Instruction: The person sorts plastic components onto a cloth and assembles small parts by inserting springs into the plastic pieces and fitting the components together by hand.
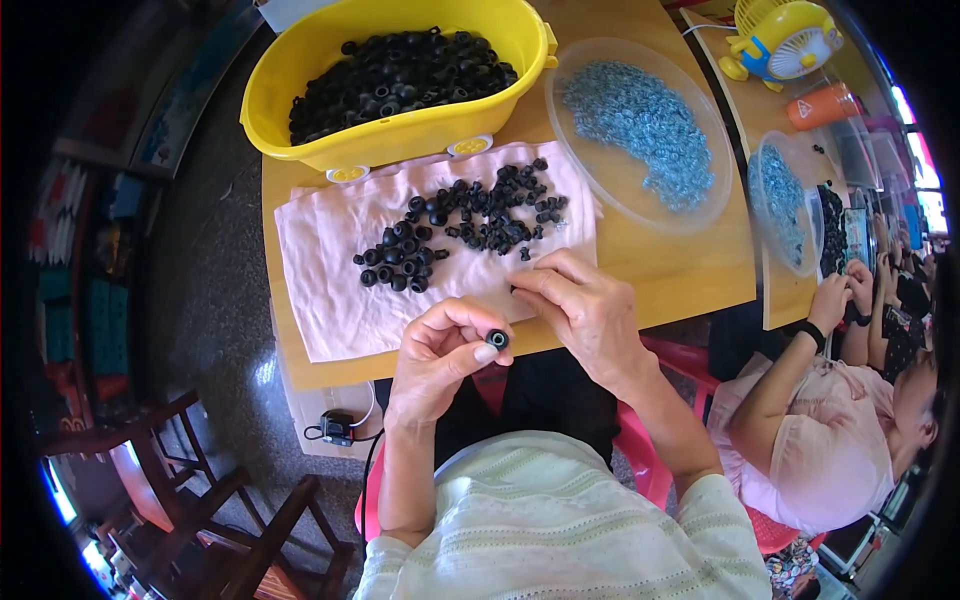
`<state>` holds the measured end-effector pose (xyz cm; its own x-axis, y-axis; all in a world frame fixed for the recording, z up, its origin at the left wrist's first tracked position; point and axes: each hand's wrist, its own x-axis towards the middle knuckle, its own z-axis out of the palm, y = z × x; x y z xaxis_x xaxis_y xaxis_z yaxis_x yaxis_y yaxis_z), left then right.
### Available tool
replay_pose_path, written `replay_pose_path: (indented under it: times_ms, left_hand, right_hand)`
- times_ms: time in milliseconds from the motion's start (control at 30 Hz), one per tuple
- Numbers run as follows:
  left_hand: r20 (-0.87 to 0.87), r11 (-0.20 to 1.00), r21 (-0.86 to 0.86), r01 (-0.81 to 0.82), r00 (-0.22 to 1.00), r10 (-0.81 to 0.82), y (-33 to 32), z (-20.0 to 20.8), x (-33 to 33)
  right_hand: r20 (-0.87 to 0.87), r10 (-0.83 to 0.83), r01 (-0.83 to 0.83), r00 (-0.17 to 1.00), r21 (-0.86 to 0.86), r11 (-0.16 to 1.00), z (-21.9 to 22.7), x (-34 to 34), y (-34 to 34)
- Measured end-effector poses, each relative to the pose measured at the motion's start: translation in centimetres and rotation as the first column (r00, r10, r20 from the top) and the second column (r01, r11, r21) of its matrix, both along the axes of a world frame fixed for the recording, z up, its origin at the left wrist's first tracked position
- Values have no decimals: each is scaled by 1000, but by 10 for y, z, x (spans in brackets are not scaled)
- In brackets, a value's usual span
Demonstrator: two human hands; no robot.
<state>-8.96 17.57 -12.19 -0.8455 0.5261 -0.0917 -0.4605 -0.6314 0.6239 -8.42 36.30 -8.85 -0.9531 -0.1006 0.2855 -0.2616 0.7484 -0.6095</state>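
Note:
Between the thumb and fingers of my left hand is a round black hollow part, its open end facing up with a paler ring inside. My right hand is just to the right of it, over the cloth's front edge, its fingertips pinched on a small black piece. On the pink cloth beyond my hands lie a cluster of round black hollow parts at left and a scatter of smaller black pieces at right.
A yellow tub heaped with black parts stands at the back. To its right, a clear round tray holds small blue pieces. Another person works at the adjoining table, near a yellow fan and orange cup. Wooden chairs stand at left.

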Motion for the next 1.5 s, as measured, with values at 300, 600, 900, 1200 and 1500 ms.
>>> replay_pose_path:
  times_ms: [300,600,900,1200,1500]
  left_hand:
    - [7,998,-19,-65,998,65,3,11,5]
    - [-42,998,-29,-56,998,55,9,21,10]
    - [-36,997,-64,-50,998,48,12,26,11]
    - [254,983,180,36,964,-82,15,29,14]
    - [298,993,113,47,951,-78,17,30,22]
  right_hand:
    - [266,187,46,946,-679,732,27,13,13]
    - [174,249,-85,953,-635,768,48,20,11]
    - [75,216,-147,974,-518,843,54,22,7]
    - [-212,142,-158,967,-63,985,54,29,-4]
    - [-318,229,-227,920,44,973,43,34,2]
